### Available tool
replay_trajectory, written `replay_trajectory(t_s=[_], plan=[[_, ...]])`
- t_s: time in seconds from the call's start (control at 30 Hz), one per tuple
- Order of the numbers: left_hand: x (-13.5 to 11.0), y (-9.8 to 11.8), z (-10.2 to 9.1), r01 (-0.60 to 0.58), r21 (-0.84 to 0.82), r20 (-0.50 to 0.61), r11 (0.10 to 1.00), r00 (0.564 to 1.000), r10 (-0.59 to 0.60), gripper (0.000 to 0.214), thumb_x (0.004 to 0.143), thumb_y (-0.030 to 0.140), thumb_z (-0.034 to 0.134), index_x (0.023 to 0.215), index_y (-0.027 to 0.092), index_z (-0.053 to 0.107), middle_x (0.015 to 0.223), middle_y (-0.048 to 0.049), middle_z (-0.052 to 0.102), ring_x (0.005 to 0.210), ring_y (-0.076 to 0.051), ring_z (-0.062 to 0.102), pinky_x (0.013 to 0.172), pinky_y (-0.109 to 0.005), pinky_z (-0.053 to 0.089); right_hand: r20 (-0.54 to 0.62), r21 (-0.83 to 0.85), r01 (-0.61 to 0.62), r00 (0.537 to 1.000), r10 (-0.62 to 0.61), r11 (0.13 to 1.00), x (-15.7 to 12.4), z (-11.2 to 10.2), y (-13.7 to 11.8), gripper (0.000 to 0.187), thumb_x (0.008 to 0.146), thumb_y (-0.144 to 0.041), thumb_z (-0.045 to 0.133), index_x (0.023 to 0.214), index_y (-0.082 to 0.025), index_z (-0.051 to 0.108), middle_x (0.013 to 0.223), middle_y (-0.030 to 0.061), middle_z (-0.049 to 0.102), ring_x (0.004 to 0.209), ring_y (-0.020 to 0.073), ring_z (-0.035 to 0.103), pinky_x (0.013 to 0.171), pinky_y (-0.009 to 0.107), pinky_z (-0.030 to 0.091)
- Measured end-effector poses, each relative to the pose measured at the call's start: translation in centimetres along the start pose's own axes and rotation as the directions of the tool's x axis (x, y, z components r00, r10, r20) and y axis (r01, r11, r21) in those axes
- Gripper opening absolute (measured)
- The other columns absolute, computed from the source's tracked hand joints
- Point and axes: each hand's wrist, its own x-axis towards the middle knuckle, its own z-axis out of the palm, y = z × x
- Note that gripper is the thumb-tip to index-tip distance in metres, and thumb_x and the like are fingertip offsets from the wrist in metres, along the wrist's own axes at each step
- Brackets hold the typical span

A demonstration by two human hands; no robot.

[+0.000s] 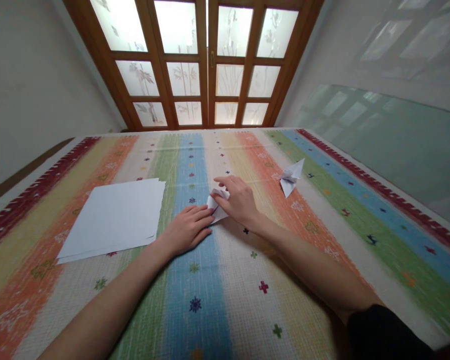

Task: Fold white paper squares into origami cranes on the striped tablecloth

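A small folded piece of white paper (216,206) lies on the striped cloth in the middle of the view. My left hand (187,227) rests flat on the cloth, its fingers stretched out and pressing the paper's near left edge. My right hand (238,198) covers the paper's right side, fingers curled down onto a fold with the forefinger stretched out to the left. Most of the paper is hidden under the two hands.
A stack of white paper sheets (116,217) lies to the left. A finished folded paper crane (291,176) sits to the right. The striped tablecloth (225,300) covers the whole table. Wooden glazed doors (206,60) stand behind the far edge.
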Motion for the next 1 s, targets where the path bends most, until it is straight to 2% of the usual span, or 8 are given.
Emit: replay_trajectory(t_s=[0.1,0.17,0.23,0.3,0.37,0.6,0.87,1.0], plan=[[-0.1,-0.1,0.2,0.034,-0.019,0.037,0.999,0.999,-0.033,0.033,0.099,0.027,0.043,0.124,0.016,0.061,0.132,-0.0137,0.063,0.125,-0.028,0.057,0.103,-0.050,0.046,-0.062,-0.041,0.148,0.987,-0.151,0.988,-1.5,-1.0,0.8,0.046,0.090,-0.041,0.061,0.127,-0.013,0.057,0.116,0.0141,0.066,0.106,0.0257,0.058,0.090,0.039,0.045],[0.0,-0.1,0.1,0.058,-0.033,0.043,0.998,0.997,-0.056,0.033,0.099,0.027,0.043,0.125,0.018,0.061,0.130,-0.0131,0.065,0.124,-0.027,0.058,0.101,-0.050,0.047,-0.044,-0.131,0.327,0.941,-0.335,0.936,-2.9,-1.9,1.3,0.034,0.093,-0.037,0.058,0.123,-0.020,0.061,0.116,0.0100,0.068,0.107,0.0241,0.059,0.094,0.039,0.043],[0.0,-0.2,0.0,0.062,-0.035,0.042,0.997,0.997,-0.060,0.031,0.099,0.028,0.044,0.121,0.019,0.064,0.128,-0.0123,0.066,0.121,-0.027,0.060,0.100,-0.049,0.048,0.065,-0.162,0.622,0.782,-0.620,0.766,-4.2,-2.7,1.6,0.027,0.094,-0.025,0.056,0.119,-0.027,0.063,0.113,0.0021,0.071,0.108,0.0186,0.059,0.096,0.035,0.041],[-0.1,-0.3,0.0,0.041,-0.028,0.041,0.999,0.998,-0.040,0.030,0.099,0.029,0.044,0.116,0.020,0.067,0.126,-0.0113,0.068,0.119,-0.028,0.062,0.098,-0.049,0.049,0.167,-0.199,0.785,0.616,-0.770,0.586,-4.9,-3.1,1.7,0.026,0.093,-0.016,0.055,0.116,-0.024,0.066,0.116,0.0018,0.071,0.116,0.0172,0.057,0.103,0.036,0.038],[-0.2,-0.5,0.0,0.023,-0.013,0.038,1.000,0.999,-0.022,0.029,0.099,0.029,0.045,0.112,0.021,0.069,0.124,-0.0098,0.069,0.117,-0.027,0.063,0.098,-0.047,0.049,0.233,-0.232,0.834,0.547,-0.804,0.500,-5.0,-3.0,1.9,0.026,0.092,-0.012,0.053,0.111,-0.019,0.069,0.116,0.0053,0.071,0.121,0.0186,0.055,0.109,0.040,0.035],[-1.1,-0.7,-0.9,-0.042,0.004,0.069,0.999,0.997,0.041,0.029,0.098,0.027,0.046,0.115,0.021,0.069,0.124,-0.0086,0.069,0.116,-0.026,0.062,0.098,-0.045,0.048,0.383,-0.267,0.795,0.607,-0.697,0.545,-3.7,-1.5,2.7,0.023,0.093,-0.013,0.049,0.087,-0.022,0.070,0.093,0.0031,0.074,0.124,0.0211,0.056,0.117,0.056,0.028],[-2.2,-0.3,-1.8,-0.031,-0.079,0.087,0.996,0.995,0.038,0.035,0.097,0.023,0.042,0.122,0.020,0.066,0.126,-0.0092,0.068,0.119,-0.027,0.061,0.097,-0.045,0.047,0.431,-0.260,0.630,0.754,-0.496,0.731,-3.3,-1.0,1.2,0.017,0.088,-0.010,0.058,0.082,-0.019,0.071,0.077,0.0045,0.072,0.110,0.0273,0.061,0.119,0.065,0.008],[-2.5,-0.3,-1.6,-0.011,-0.128,0.081,0.992,0.997,0.021,0.034,0.096,0.022,0.042,0.120,0.019,0.066,0.125,-0.0094,0.069,0.120,-0.027,0.060,0.098,-0.046,0.047,0.465,-0.314,0.585,0.781,-0.416,0.748,-2.9,-0.8,0.0,0.016,0.085,-0.009,0.060,0.082,-0.018,0.073,0.072,0.0055,0.071,0.104,0.0291,0.062,0.118,0.066,0.007]])
